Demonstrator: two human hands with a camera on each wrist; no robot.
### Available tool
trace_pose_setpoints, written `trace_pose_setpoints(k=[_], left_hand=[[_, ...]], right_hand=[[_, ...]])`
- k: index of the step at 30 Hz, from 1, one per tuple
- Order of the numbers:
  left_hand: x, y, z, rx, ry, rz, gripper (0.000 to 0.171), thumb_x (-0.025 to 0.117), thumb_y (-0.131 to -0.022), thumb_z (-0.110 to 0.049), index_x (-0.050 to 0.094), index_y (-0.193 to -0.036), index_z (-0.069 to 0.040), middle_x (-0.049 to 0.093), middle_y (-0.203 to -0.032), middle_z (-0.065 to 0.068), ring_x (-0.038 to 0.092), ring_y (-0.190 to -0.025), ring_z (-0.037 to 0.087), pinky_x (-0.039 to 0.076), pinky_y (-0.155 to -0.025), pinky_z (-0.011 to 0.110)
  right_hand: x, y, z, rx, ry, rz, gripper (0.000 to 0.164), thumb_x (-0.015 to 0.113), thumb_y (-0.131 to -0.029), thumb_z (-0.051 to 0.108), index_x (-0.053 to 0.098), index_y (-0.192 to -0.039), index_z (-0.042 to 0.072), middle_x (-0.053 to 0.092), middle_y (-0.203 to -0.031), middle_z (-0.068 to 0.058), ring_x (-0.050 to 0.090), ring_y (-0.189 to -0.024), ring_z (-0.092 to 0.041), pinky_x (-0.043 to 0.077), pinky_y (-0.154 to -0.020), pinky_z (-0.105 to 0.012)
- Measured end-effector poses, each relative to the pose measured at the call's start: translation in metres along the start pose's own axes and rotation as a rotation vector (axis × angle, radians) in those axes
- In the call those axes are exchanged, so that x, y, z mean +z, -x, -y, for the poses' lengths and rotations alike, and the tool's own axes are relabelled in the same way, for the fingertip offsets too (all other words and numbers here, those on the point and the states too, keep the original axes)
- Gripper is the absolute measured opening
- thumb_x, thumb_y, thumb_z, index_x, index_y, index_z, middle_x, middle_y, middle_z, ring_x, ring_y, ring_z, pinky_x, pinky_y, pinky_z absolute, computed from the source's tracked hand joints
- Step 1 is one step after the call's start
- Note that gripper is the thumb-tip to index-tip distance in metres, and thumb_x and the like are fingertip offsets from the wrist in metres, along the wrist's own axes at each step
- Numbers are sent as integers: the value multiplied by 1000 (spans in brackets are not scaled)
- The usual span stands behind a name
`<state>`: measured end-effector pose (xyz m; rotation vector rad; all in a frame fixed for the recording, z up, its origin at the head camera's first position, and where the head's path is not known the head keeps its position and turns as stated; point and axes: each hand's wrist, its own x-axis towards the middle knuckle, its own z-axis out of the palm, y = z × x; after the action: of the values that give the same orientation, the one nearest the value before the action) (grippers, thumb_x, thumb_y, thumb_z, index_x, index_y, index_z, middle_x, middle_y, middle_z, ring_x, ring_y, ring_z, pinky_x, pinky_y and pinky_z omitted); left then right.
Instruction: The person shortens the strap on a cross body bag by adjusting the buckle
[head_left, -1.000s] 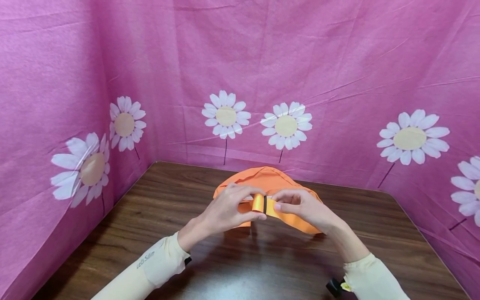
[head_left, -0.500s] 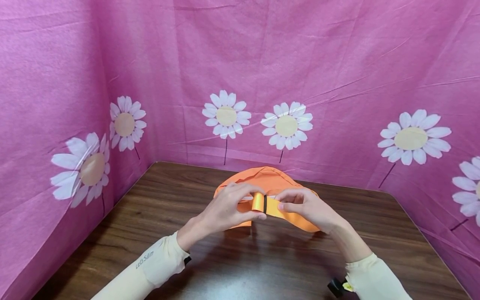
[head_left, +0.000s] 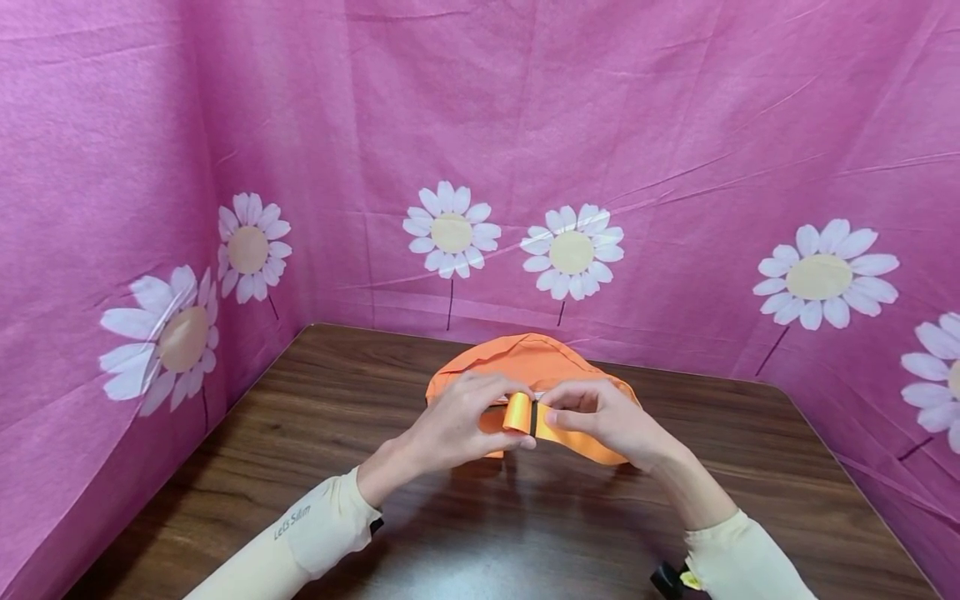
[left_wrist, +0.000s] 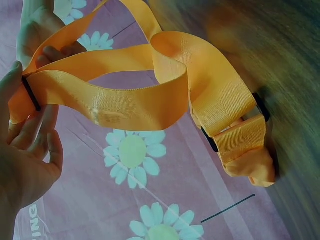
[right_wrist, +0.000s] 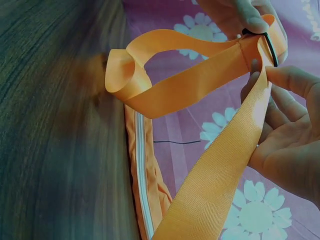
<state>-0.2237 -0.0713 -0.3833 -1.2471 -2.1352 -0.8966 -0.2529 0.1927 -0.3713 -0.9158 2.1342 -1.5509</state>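
Observation:
An orange bag (head_left: 532, 358) stands toward the back of the table, its zipper (right_wrist: 141, 165) visible in the right wrist view. Its orange strap (left_wrist: 105, 107) is raised in front, passing through a black slide buckle (head_left: 534, 418). My left hand (head_left: 453, 421) grips the buckle's ends between thumb and fingers, with a short strap loop (head_left: 517, 413) bulging out on the left. Just right of the buckle, my right hand (head_left: 618, 421) pinches the strap between thumb and fingers. A second black buckle (left_wrist: 210, 140) sits lower on the strap in the left wrist view.
The dark wooden table (head_left: 337, 392) extends around the bag. Behind and beside it hangs a pink cloth (head_left: 637, 108) printed with white daisies. A black object (head_left: 667, 579) shows by the right sleeve (head_left: 750, 554).
Both hands and the buckle have dipped slightly. Over the last half second, the right thumb has shifted a little left along the strap, toward the buckle. The bag stays in place.

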Motion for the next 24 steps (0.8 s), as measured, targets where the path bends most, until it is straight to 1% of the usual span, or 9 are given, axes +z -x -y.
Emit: trace_pose_setpoints(k=[4,9,11,13,19,24], left_hand=[[0,0,0,5,-11,-1,53,92,-77,-34,66,-120,-16,67,-110,-10,60,-102,1,43,-92,38],[-2,-1,0,10,-24,-15,52,91,-78,-34,67,-120,-15,68,-111,-10,60,-104,2,44,-92,38],[-4,-1,0,13,-25,-24,51,92,-78,-32,67,-119,-15,68,-111,-9,60,-105,2,44,-92,38],[-5,-2,0,15,-27,-34,52,92,-77,-31,66,-119,-15,67,-111,-9,60,-105,3,45,-91,38],[-6,-2,0,8,-33,-43,52,93,-76,-32,66,-118,-15,67,-110,-10,59,-105,2,45,-91,37],[-6,-2,1,6,-39,-42,53,93,-76,-33,66,-118,-15,67,-110,-10,59,-105,2,45,-91,37]], right_hand=[[0,-1,-1,16,2,-5,20,71,-97,17,75,-116,9,67,-123,-13,56,-120,-33,50,-93,-44],[-5,0,-5,69,62,-40,22,73,-96,23,76,-116,14,66,-125,-8,56,-117,-31,48,-91,-45],[-8,0,-7,91,87,-47,23,74,-96,26,76,-116,16,66,-127,-6,56,-116,-31,49,-90,-45],[-11,0,-10,102,97,-35,23,73,-96,26,75,-116,15,64,-131,-6,55,-118,-31,48,-91,-46],[-16,-1,-16,105,101,-1,21,70,-98,25,74,-115,13,61,-137,-7,53,-125,-31,47,-94,-47],[-16,-1,-20,113,90,-23,19,72,-97,26,75,-112,15,62,-134,-5,55,-121,-31,47,-93,-48]])
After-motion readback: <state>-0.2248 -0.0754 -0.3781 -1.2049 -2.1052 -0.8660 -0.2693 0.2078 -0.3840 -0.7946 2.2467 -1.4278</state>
